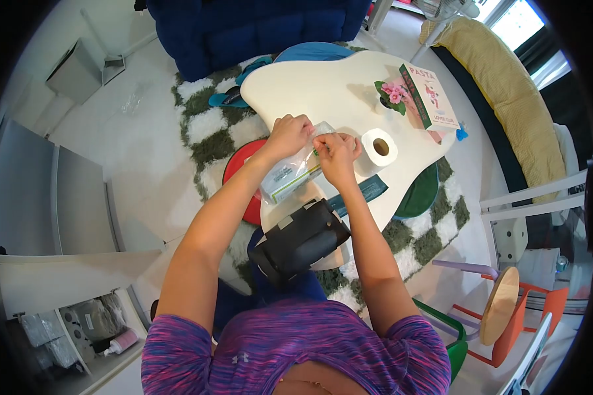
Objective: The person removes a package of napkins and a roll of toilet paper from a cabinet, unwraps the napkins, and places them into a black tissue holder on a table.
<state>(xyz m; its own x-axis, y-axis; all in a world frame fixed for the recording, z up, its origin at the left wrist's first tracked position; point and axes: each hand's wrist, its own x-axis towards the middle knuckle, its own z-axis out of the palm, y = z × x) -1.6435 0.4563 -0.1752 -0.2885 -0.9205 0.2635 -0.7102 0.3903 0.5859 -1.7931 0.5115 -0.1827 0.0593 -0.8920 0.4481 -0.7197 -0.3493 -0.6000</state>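
Observation:
A clear plastic packet point(290, 172) with a green-edged label lies at the near part of the white table point(310, 89). My left hand point(290, 136) is closed on the packet's far left edge, fingers curled. Close beside it, my right hand point(338, 153) pinches the packet's far right part. A white paper roll point(379, 149) stands just right of my right hand. Under my right forearm lies a dark teal packet point(369, 190). Nearer to my body is a black case point(300, 240), which partly covers the table's near end.
A pink-flowered plant point(392, 96) and a pasta box point(429, 97) stand at the table's far right. Red point(239, 172) and green point(420, 192) round stools flank the table. Behind it is a blue sofa point(257, 33). Orange chairs point(510, 329) are at right, an open drawer point(102, 329) at left.

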